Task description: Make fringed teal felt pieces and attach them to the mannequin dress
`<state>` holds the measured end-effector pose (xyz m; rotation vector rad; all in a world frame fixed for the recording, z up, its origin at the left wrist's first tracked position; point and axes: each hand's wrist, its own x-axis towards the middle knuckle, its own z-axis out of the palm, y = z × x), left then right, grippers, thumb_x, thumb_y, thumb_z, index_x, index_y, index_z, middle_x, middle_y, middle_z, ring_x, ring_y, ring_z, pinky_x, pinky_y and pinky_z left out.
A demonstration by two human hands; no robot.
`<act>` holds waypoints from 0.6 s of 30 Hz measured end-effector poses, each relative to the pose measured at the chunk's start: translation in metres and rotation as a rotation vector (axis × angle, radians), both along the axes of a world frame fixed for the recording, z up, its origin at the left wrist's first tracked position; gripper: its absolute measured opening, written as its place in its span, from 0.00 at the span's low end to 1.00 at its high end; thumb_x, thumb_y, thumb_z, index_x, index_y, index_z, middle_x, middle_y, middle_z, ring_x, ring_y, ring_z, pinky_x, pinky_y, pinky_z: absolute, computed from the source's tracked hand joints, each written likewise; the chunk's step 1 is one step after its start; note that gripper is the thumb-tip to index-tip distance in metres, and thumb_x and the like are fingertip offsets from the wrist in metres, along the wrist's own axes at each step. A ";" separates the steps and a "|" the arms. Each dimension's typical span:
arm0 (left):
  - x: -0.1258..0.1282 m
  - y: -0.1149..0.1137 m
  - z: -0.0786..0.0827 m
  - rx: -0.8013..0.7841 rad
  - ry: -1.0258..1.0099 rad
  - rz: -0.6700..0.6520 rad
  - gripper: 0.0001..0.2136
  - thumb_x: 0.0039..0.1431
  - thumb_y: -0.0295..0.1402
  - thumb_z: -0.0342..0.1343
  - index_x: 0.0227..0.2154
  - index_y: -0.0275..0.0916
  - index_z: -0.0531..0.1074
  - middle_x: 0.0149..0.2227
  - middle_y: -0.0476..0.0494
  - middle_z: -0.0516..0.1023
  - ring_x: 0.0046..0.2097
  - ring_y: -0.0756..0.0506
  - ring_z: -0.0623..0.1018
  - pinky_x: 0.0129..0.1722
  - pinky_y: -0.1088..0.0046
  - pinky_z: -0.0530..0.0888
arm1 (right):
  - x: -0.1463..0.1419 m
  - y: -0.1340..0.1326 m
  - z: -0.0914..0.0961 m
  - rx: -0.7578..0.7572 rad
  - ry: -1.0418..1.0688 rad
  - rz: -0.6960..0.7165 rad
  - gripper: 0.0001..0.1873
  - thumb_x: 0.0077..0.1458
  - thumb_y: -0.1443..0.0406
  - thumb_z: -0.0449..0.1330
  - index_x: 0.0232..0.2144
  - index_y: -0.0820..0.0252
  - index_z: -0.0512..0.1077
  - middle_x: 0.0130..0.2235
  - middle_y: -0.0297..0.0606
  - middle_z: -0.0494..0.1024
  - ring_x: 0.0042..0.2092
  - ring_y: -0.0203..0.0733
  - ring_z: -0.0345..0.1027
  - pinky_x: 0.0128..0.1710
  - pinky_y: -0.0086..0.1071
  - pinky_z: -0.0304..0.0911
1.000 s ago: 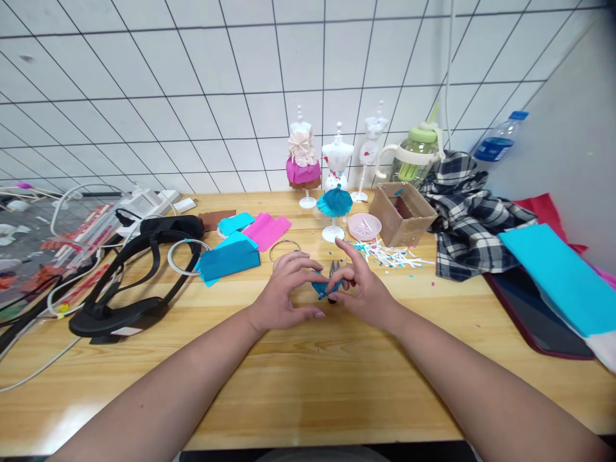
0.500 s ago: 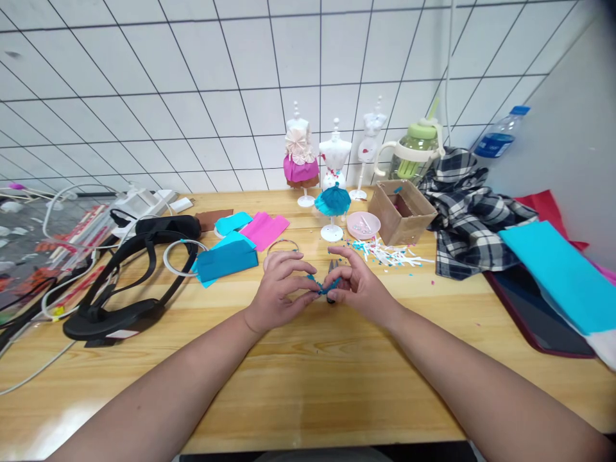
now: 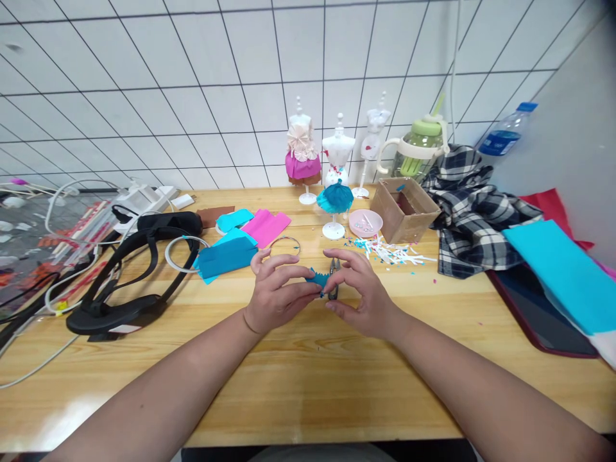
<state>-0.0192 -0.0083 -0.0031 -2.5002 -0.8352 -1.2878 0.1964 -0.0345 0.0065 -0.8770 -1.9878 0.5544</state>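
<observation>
— Parted since half a second ago: thumb and forefinger of the right hand (image 3: 369, 300), nearly together then, now spread in a loose C. Also tipped into clearer view, in the left hand (image 3: 276, 289): blue paper (image 3: 317, 278), jagged along the top.

— Held how?

— Pinched low at the left between left thumb and forefinger, closed together, other left fingers curled loosely above. Probably gripped so to keep the zigzag edge uncovered. Nothing seen in the right hand's grasp; one fingertip by the paper's 3 o'clock edge, too close to tell whether touching.

— And round about?

— Just beside the paper, toward 1 o'clock: scissors (image 3: 333, 264), points toward 12, likely placed for easy reach. Farther off at 12, a doll stand (image 3: 338, 149) in a blue skirt (image 3: 335, 196), perhaps stood there for viewing. At 1 o'clock, a pink dish (image 3: 366, 222) near paper scraps (image 3: 392, 250); at 10, folded blue sheets (image 3: 227, 255), apparently kept clear of the hands.
</observation>
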 end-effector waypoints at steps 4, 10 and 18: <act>0.000 -0.001 0.001 -0.034 -0.016 -0.015 0.05 0.50 0.36 0.65 0.30 0.57 0.77 0.33 0.55 0.80 0.46 0.44 0.72 0.58 0.57 0.51 | -0.001 0.000 -0.002 0.019 0.014 -0.024 0.07 0.49 0.66 0.65 0.33 0.55 0.72 0.57 0.43 0.66 0.58 0.51 0.60 0.55 0.46 0.57; 0.001 -0.001 0.002 0.019 -0.012 -0.032 0.06 0.50 0.34 0.65 0.30 0.55 0.77 0.32 0.55 0.81 0.44 0.43 0.73 0.56 0.55 0.54 | -0.005 0.000 -0.004 -0.024 0.064 0.023 0.08 0.50 0.68 0.64 0.34 0.54 0.71 0.50 0.42 0.72 0.52 0.47 0.66 0.52 0.44 0.61; 0.000 -0.005 0.004 0.066 -0.003 -0.054 0.09 0.52 0.32 0.63 0.32 0.58 0.76 0.29 0.57 0.80 0.42 0.45 0.74 0.57 0.58 0.54 | -0.006 -0.002 0.000 -0.097 0.110 0.043 0.07 0.50 0.69 0.64 0.31 0.55 0.71 0.48 0.41 0.74 0.51 0.46 0.67 0.52 0.43 0.62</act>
